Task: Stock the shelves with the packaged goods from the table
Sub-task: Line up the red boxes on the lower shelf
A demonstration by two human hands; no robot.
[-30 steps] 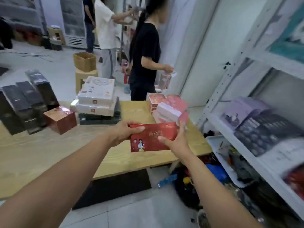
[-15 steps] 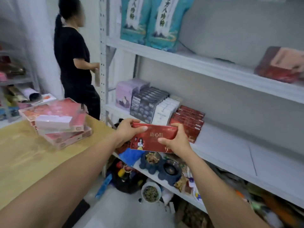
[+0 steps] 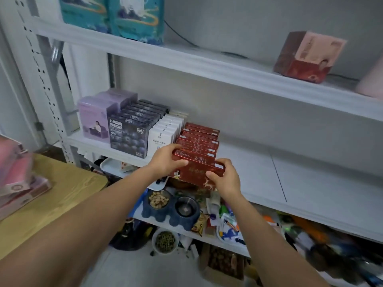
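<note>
Much of the red box (image 3: 192,174) hides behind fingers (image 3: 214,174).

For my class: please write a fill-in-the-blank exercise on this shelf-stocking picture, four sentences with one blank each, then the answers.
1. The left hand and right hand hold one ____ box at the shelf.
2. It is held at the ____ of a row of matching boxes.
3. The dark blue boxes stand between the purple boxes and the ____ boxes.
4. The teal bags stand on the shelf ____ these rows.

Missing words: red; front; white; above.
</note>
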